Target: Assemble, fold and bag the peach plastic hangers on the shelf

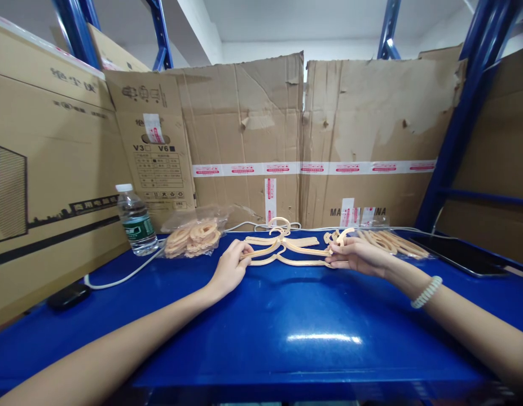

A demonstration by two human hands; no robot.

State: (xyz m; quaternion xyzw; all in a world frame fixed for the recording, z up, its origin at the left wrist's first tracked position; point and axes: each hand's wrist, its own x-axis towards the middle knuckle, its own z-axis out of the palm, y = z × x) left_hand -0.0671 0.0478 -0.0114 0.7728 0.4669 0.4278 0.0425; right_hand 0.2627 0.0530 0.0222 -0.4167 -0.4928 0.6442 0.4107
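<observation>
A small pale wooden hanger (286,248) lies on the blue shelf top (286,327), hook pointing away from me. My left hand (229,270) pinches its left arm end, fingers closed on it. My right hand (356,255) grips its right arm end, fingers curled round the tip. A white bead bracelet (426,292) sits on my right wrist. More of the same hangers (392,241) lie in a clear wrapper just right of my right hand.
A clear bag of pale hanger parts (193,237) and a water bottle (136,221) stand at the left back. A white cable (117,277) and a black device (69,295) lie left. A dark tablet (460,255) lies right. Cardboard boxes (244,141) wall the back and sides.
</observation>
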